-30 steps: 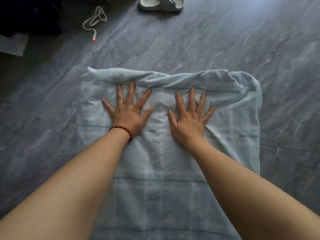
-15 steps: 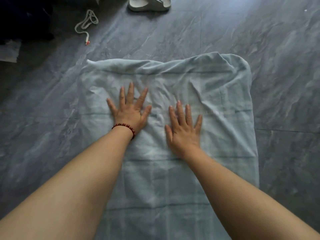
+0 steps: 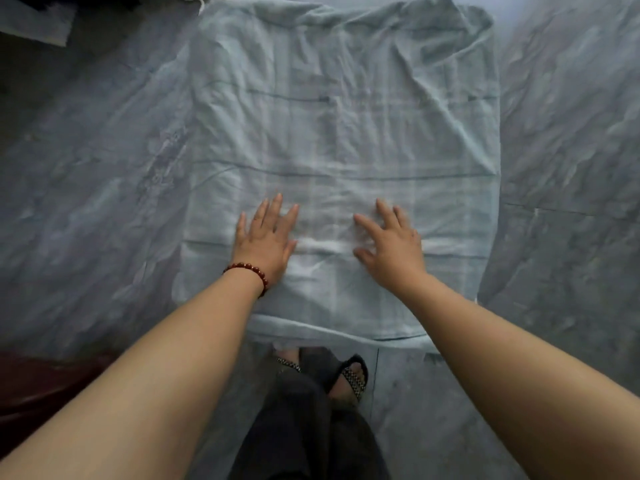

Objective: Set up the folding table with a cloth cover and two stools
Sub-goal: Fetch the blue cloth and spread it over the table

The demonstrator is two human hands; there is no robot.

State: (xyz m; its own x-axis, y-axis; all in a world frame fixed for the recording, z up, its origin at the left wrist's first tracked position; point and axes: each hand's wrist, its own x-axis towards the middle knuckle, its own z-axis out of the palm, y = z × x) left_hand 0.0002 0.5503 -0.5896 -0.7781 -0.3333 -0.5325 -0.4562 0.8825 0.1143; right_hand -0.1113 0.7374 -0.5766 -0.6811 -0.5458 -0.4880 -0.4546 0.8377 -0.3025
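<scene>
A pale blue checked cloth (image 3: 346,116) lies spread flat on the grey marbled floor, wrinkled along its far edge. My left hand (image 3: 265,242), with a red bead bracelet at the wrist, presses flat on the cloth near its near edge, fingers straight. To the right of it my right hand (image 3: 393,245) also rests on the cloth with fingers spread, slightly blurred. No folding table or stools are in view.
My foot in a sandal (image 3: 349,377) and dark trouser leg (image 3: 304,427) stand just before the cloth's near edge. A dark red object (image 3: 41,386) sits at the lower left. A pale sheet (image 3: 34,22) lies at the top left corner on the floor (image 3: 86,168).
Both hands slid back toward me along the cloth, from its far edge to its near part. The far folds have been flattened out. The view tilted down, showing my feet.
</scene>
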